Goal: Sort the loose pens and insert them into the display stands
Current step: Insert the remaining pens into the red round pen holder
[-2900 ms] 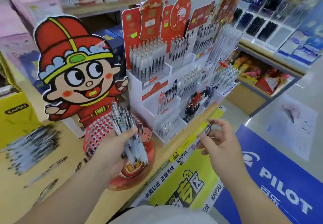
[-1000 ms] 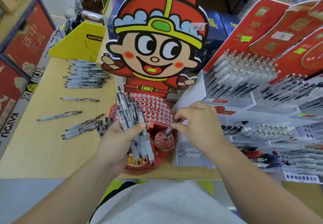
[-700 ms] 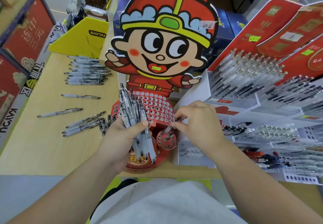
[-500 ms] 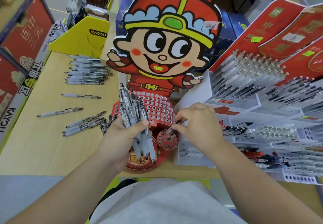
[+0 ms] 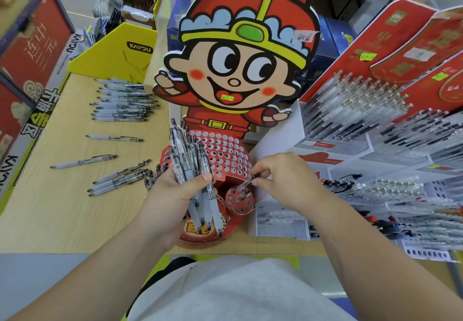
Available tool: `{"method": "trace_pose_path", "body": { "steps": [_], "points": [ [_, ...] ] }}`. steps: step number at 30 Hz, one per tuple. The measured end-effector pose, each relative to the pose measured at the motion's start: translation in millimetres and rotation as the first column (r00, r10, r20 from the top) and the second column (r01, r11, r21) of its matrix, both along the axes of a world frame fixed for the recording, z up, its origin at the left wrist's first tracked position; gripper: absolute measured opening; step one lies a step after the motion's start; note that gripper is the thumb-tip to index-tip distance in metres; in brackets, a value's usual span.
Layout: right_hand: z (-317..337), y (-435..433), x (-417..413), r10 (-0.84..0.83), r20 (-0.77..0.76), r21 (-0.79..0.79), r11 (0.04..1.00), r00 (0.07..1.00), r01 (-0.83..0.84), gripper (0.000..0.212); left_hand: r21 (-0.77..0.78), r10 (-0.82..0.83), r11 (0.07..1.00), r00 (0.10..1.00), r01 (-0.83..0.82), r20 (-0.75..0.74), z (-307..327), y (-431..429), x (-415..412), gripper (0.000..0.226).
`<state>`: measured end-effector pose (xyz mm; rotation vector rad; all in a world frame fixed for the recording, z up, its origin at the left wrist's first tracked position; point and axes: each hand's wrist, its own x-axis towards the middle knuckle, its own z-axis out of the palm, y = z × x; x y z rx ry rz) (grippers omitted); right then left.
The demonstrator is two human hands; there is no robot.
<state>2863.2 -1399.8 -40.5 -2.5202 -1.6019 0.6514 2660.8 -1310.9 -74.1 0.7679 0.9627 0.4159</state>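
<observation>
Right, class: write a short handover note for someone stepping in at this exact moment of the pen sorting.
Left hand grips a bundle of pens. Right hand pinches one pen, tip at the small round holder of the red stand. Most stand holes look empty. To do: the bundle, plus loose pens on the table.

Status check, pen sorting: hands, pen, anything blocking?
Left hand grips a bundle of clear-and-white pens. Right hand pinches one clear pen, tip at small round red perforated stand. No visible obstruction; loose pens lie on wooden table.
</observation>
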Motion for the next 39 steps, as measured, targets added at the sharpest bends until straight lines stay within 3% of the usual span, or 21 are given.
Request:
{"method": "trace_pose_path", "body": {
  "steps": [6,13,22,27,29,32,35,37,39],
  "points": [
    [-2.0,2.9,-2.5,0.056,0.040,-0.069,0.996,0.998,-0.053,0.017,0.001,-0.011,1.000,1.000,0.011,0.016,0.4,-2.2,0.3,0.019],
    [-8.7,6.0,-3.7,0.167,0.092,-0.107,0.982,0.982,-0.157,0.021,-0.006,-0.007,1.000,1.000,0.007,0.014,0.3,-3.8,-2.4,0.028],
    [-17.0,3.9,-4.0,0.196,0.188,-0.049,0.981,0.962,-0.190,0.023,-0.016,-0.021,1.000,1.000,0.021,-0.009,2.2,-7.8,-2.2,0.016],
    [-25.2,-1.6,2.6,0.186,0.193,-0.030,0.983,0.963,-0.184,0.028,0.015,-0.075,0.997,0.997,0.074,0.029,7.9,-10.0,-0.1,0.038],
    [-18.8,-3.5,2.3,0.075,0.086,0.100,0.991,0.993,-0.083,0.030,0.027,-0.100,0.995,0.994,0.099,0.044,10.9,-10.1,0.9,0.038],
    [5.6,-2.0,-5.1,-0.155,-0.259,0.310,0.921,0.953,0.234,0.019,0.056,-0.157,0.986,0.986,0.154,0.059,14.6,-11.0,4.4,0.044],
    [28.0,-0.7,-16.7,-0.251,-0.649,0.186,0.863,0.718,0.469,0.013,0.070,-0.207,0.977,0.977,0.203,0.056,17.1,-11.6,9.8,0.037],
    [32.8,-1.8,-22.2,-0.263,-0.770,0.106,0.846,0.582,0.522,0.012,0.083,-0.247,0.967,0.968,0.242,0.048,19.1,-12.2,13.7,0.032],
    [32.9,-3.5,-24.3,-0.267,-0.805,0.084,0.832,0.529,0.548,0.013,0.094,-0.277,0.957,0.960,0.273,0.039,19.7,-12.7,16.6,0.036]
  ]
}}
